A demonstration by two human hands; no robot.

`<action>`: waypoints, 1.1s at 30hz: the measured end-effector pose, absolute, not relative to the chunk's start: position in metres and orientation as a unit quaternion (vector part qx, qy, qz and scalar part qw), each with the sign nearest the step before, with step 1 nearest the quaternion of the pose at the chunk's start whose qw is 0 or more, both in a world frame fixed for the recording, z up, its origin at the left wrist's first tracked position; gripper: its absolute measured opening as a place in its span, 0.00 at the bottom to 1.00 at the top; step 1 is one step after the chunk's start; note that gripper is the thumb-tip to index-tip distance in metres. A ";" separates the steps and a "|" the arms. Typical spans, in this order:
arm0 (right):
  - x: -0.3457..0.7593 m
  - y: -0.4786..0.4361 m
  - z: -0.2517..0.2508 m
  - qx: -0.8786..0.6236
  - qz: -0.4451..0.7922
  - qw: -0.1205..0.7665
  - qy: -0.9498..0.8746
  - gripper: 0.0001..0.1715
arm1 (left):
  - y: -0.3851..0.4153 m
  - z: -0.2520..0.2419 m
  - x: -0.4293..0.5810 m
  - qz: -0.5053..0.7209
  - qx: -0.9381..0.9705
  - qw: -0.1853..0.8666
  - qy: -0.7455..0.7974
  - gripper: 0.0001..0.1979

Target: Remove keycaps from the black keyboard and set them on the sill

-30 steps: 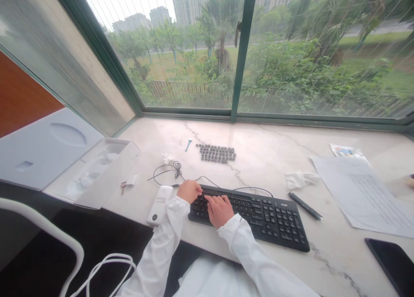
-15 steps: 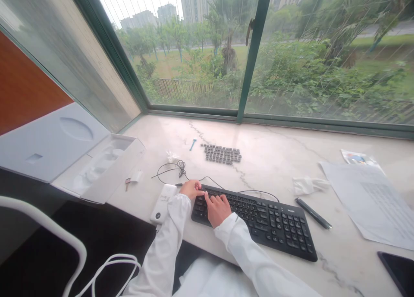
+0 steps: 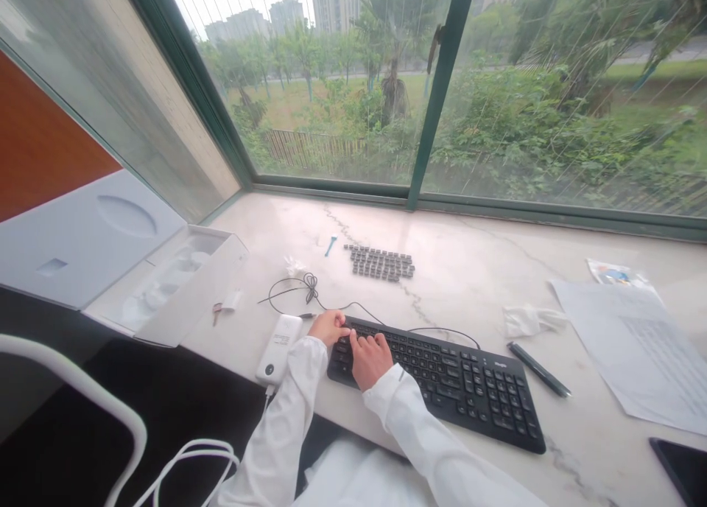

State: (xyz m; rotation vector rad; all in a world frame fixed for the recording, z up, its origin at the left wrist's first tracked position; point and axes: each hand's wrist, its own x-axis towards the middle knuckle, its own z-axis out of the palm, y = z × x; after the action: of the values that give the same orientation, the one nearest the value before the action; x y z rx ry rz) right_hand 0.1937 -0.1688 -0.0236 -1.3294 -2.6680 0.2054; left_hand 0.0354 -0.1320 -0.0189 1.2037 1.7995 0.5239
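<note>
Here's the long, black plastic keyboard [image 3: 464,393], its small raised keys set in rows, lying aslant near the front edge of the glossy, grey-veined pale countertop [image 3: 475,271]. Beyond it, small dark-grey blocky keycaps [image 3: 381,263] sit in neat rows by a slim blue stick-like tool [image 3: 331,245]. My left hand [image 3: 330,327] is at the keyboard's upper left corner, fingers drawn in narrowly; my right hand [image 3: 370,356] curls over the keys just beside it. I can't tell whether either pinches anything. Both forearms, in creased white sleeves [image 3: 423,426], angle inward, wrists low.
</note>
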 end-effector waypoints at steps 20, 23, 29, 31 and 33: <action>0.199 -0.174 -0.012 -0.471 0.055 0.135 -0.870 0.20 | -0.168 -0.030 0.032 0.363 0.430 0.358 0.745 0.13; 0.200 -0.176 -0.016 -0.471 0.056 0.138 -0.870 0.20 | -0.154 -0.026 0.031 0.357 0.463 0.307 0.752 0.11; 0.208 -0.180 -0.016 -0.468 0.068 0.134 -0.871 0.21 | -0.092 -0.011 0.022 0.260 0.516 0.186 0.795 0.08; 0.211 -0.182 -0.012 -0.463 0.072 0.140 -0.872 0.21 | -0.063 -0.006 0.016 0.244 0.519 0.174 0.801 0.10; 0.215 -0.186 -0.007 -0.454 0.075 0.157 -0.874 0.21 | -0.034 -0.003 0.010 0.232 0.524 0.165 0.803 0.11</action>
State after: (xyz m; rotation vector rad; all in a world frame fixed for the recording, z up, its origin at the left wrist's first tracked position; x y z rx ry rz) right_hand 0.2154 -0.1860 -0.0072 -1.2984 -2.5019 0.2147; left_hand 0.0097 -0.0339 -0.0029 1.4941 2.2863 0.6596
